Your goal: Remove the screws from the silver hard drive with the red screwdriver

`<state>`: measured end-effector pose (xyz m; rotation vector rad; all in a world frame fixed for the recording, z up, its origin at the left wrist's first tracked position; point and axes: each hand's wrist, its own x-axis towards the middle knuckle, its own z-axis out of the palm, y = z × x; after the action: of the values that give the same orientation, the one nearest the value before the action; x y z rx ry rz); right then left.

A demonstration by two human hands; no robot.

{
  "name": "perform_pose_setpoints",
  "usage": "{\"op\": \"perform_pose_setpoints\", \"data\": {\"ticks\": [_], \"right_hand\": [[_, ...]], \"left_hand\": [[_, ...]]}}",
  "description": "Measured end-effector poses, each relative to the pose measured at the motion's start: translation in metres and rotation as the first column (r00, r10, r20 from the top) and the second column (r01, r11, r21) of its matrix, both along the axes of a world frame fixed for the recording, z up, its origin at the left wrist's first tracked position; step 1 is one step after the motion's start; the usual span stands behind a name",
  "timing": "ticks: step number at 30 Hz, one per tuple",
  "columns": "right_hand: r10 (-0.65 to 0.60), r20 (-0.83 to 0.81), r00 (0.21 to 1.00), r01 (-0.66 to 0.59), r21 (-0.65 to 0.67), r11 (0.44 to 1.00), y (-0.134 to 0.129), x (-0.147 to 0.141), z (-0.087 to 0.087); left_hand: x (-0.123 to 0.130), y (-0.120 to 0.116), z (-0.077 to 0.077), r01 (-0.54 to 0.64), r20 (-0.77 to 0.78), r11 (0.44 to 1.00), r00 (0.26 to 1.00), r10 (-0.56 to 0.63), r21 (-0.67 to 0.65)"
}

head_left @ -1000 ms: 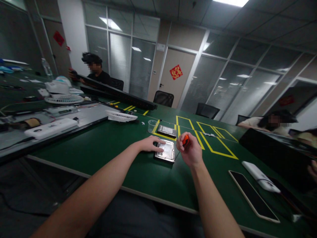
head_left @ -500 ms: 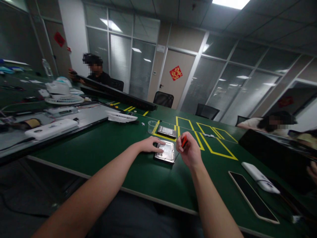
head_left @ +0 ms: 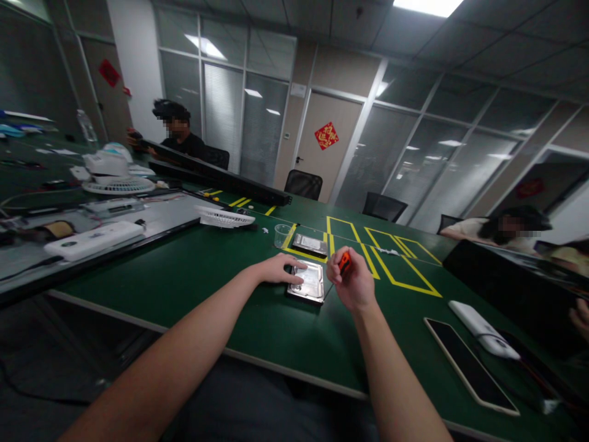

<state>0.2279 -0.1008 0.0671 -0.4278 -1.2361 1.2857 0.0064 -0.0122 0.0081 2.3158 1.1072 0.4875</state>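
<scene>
A silver hard drive [head_left: 313, 283] lies flat on the green table, its shiny metal side up. My left hand [head_left: 277, 269] grips it from the left, fingers on its top face. In my closed right hand [head_left: 355, 286], just right of the drive, is a screwdriver [head_left: 345, 263] with a red-orange handle. Its thin dark shaft slants down to the left, toward the drive's right edge; I cannot tell whether the tip touches. A second hard drive [head_left: 310, 245] with a pale label lies behind the first, inside yellow tape. A clear plastic cup [head_left: 281, 236] stands beside it.
To the right lie a phone [head_left: 472, 365] and a white power bank [head_left: 483, 329] with a cable. On the left are a white fan grille [head_left: 225, 217], a flat panel with parts, and a white fan [head_left: 117, 178]. Co-workers sit behind long dark panels.
My right hand has turned slightly, and more of the screwdriver's red-orange handle shows. My left hand and both hard drives stay in place.
</scene>
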Motion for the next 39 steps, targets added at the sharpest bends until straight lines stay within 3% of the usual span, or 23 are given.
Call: {"op": "perform_pose_setpoints", "data": {"ticks": [11, 27, 39], "right_hand": [[-0.018, 0.008, 1.000, 0.018, 0.045, 0.999, -0.0010, -0.0002, -0.0020], [0.048, -0.034, 0.998, -0.049, -0.023, 0.999, 0.0027, 0.0025, -0.0021], [0.039, -0.040, 0.998, -0.039, -0.001, 0.999, 0.0008, 0.0015, -0.0011]], "left_hand": [[0.0001, -0.0013, 0.0007, -0.001, 0.000, 1.000, 1.000, 0.001, -0.006], [0.0004, -0.0014, 0.0011, -0.001, -0.004, 1.000, 1.000, 0.001, -0.010], [0.0000, 0.0002, 0.0006, -0.010, -0.024, 1.000, 1.000, 0.010, -0.014]]}}
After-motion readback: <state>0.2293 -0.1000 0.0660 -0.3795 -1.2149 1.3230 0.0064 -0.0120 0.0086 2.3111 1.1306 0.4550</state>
